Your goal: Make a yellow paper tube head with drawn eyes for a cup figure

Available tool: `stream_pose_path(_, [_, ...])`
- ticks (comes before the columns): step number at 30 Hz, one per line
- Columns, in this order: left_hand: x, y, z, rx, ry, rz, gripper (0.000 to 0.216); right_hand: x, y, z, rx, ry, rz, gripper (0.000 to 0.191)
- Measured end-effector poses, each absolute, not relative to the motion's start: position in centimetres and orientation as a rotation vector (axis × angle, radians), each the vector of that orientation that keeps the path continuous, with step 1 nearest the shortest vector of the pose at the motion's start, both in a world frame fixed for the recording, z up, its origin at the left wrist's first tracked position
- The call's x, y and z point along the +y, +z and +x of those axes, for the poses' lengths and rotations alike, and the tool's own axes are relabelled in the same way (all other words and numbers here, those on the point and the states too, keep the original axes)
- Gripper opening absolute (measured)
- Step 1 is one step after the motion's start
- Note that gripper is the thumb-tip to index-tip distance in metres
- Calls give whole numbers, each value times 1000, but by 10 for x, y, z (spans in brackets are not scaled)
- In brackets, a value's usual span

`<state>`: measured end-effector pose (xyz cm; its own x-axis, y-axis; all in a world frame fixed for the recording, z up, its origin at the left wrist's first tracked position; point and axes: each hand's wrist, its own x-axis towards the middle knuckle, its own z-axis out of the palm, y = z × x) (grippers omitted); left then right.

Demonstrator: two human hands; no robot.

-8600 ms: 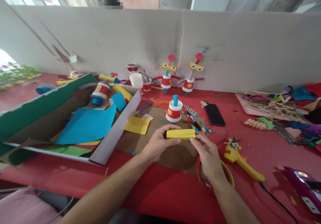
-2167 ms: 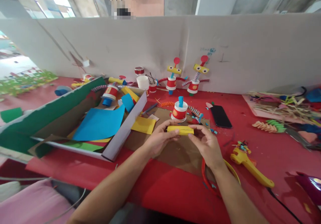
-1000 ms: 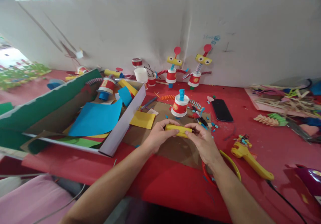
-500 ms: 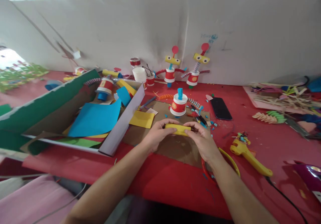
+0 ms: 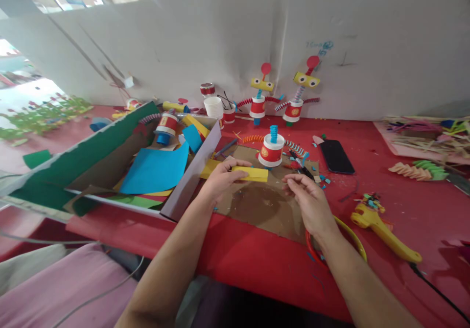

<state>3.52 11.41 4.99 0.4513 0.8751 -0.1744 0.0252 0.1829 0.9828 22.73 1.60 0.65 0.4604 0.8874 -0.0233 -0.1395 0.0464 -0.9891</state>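
My left hand (image 5: pixel 220 176) pinches one end of a folded yellow paper tube (image 5: pixel 251 173) and holds it just above a brown cardboard mat (image 5: pixel 264 205). My right hand (image 5: pixel 308 198) hovers a little to the right of the tube, off it, with thumb and fingers loosely curled and nothing visible in them. Just behind the tube stands a red-and-white paper cup (image 5: pixel 270 151) with a blue paper spring on top and coiled paper arms.
A shallow box (image 5: pixel 191 181) of coloured paper sheets lies at left. Two finished cup figures (image 5: pixel 259 100) stand by the white partition. A black phone (image 5: pixel 336 155), a yellow glue gun (image 5: pixel 385 227), red-and-yellow hoops (image 5: pixel 358 249) and paper scraps lie at right.
My right hand has let go of the yellow tube and drawn slightly right. The left hand alone now holds it, shifted a little left. The view has tilted down.
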Motion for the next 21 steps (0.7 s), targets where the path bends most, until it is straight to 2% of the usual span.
stream_pose_path(5, [121,50,29,1035,686,1262,23,14,9,234,-651,736,-1239,24])
stream_pose_path(11, [118,49,33,1000,615,1189,29,11,17,238,-605,472,-1145,34])
stream_pose_path(17, [116,45,37,871,548,1096,28,14,8,242,-632,458,-1194,15])
stream_pose_path(21, [116,43,36,834,576,1133,31,15,4,239,-699,503,-1254,14])
